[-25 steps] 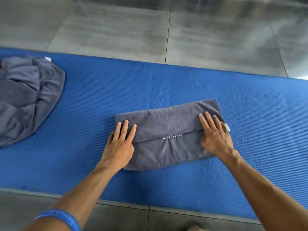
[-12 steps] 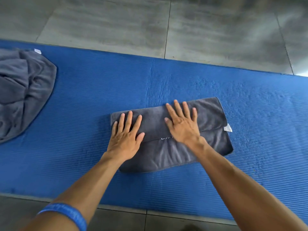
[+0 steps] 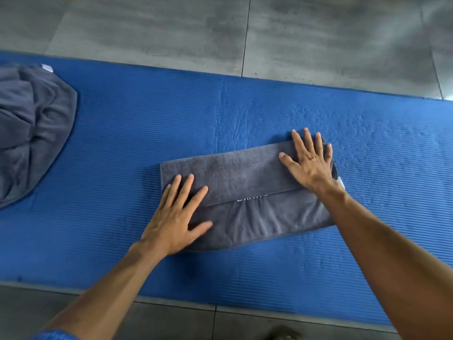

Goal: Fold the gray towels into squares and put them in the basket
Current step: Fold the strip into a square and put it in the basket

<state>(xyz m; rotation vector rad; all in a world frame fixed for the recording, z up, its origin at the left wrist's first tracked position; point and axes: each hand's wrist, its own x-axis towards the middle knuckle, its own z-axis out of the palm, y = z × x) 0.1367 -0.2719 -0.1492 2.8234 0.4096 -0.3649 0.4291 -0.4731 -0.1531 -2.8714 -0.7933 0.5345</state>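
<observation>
Gray floor tiles (image 3: 152, 33) with dark grout lines run behind and in front of a blue ribbed mat (image 3: 117, 133) laid flat across the view. Mat surface dimpled in a patch just beyond the right fingertips.

Folded gray towel (image 3: 240, 200) lies on the mat, an oblong slightly tilted, its right end farther away than its left. One flap is folded over; its free edge runs across the towel from under the left fingers to the heel of the right hand. White lettering, half covered by that edge, is not legible. Small white tag (image 3: 341, 183) sticks out at the towel's right end, just beside the right wrist.

Left hand (image 3: 175, 217): palm down on the towel's left end, fingers straight and slightly spread, tips on the upper flap near the left edge, thumb out to the side on the lower layer. Holds nothing; presses flat.

Right hand (image 3: 310, 160): palm down on the towel's far right corner, fingers straight and splayed, tips reaching to or just past the far edge. Thumb points toward the towel's middle. No grip, flat contact only.

Second gray towel (image 3: 31, 133), crumpled in a heap, sits on the mat well to the left of the left fingers, a white tag at its far edge. Blue wristband (image 3: 52, 335) on the left forearm at the lower frame edge.
</observation>
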